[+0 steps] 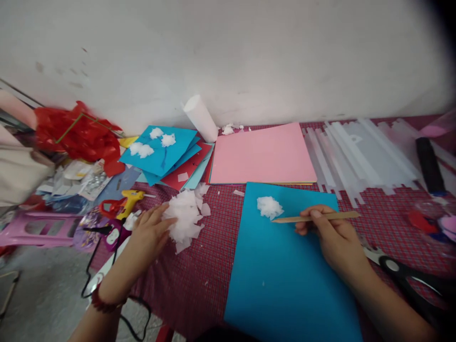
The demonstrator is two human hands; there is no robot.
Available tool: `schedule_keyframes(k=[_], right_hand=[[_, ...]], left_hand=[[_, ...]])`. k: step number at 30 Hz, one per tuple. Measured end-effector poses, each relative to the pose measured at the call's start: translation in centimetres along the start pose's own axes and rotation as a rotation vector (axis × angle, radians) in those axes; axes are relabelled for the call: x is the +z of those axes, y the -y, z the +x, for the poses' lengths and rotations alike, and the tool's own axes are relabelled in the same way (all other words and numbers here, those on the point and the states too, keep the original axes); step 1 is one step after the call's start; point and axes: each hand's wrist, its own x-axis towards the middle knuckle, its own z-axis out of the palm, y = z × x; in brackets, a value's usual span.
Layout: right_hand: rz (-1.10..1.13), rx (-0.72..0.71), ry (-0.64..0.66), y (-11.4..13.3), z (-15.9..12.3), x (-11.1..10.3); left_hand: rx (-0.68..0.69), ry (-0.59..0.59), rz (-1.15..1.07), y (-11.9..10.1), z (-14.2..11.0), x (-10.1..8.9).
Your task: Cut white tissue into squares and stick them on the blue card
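My right hand grips a plain wooden pencil between thumb and fingers. Its pointed end reaches left to the lower edge of a white tuft of crumpled paper. That tuft sits near the top of a large blue sheet, and my right hand is over the sheet's right side. To the left, my left hand rests at the edge of a loose pile of thin white paper squares. Its fingers are extended and slightly apart, touching the pile; the fingertips are partly hard to make out.
Pink sheets lie behind the blue sheet. Blue cards with white tufts and a white roll are at back left. A yellow glue gun lies left. Glue sticks and black-handled scissors are right.
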Motion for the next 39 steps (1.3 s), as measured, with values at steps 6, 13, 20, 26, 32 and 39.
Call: schedule_keyframes(k=[6, 13, 20, 26, 32, 39], right_hand=[[0.014, -0.01, -0.004, 0.0, 0.0, 0.0], [0.037, -0.022, 0.006, 0.2, 0.0, 0.2], [0.056, -0.021, 0.023, 0.8, -0.1, 0.3], [0.092, -0.026, 0.06, 0.7, 0.1, 0.2], [0.084, -0.033, 0.074, 0.7, 0.1, 0.2], [0.039, -0.047, 0.074, 1.0, 0.0, 0.4]], left_hand=[[-0.065, -0.161, -0.039, -0.8, -0.7, -3.0], [0.014, -0.19, -0.127, -7.6, 3.9, -2.0], [0.033, -0.14, 0.041, -8.8, 6.9, 1.4], [-0.037, -0.281, -0.515, -8.4, 7.5, -1.3], [0.071, -0.17, -0.364, -8.8, 7.0, -3.0], [0.208, 0.029, 0.12, -8.3, 6.8, 1.1]])
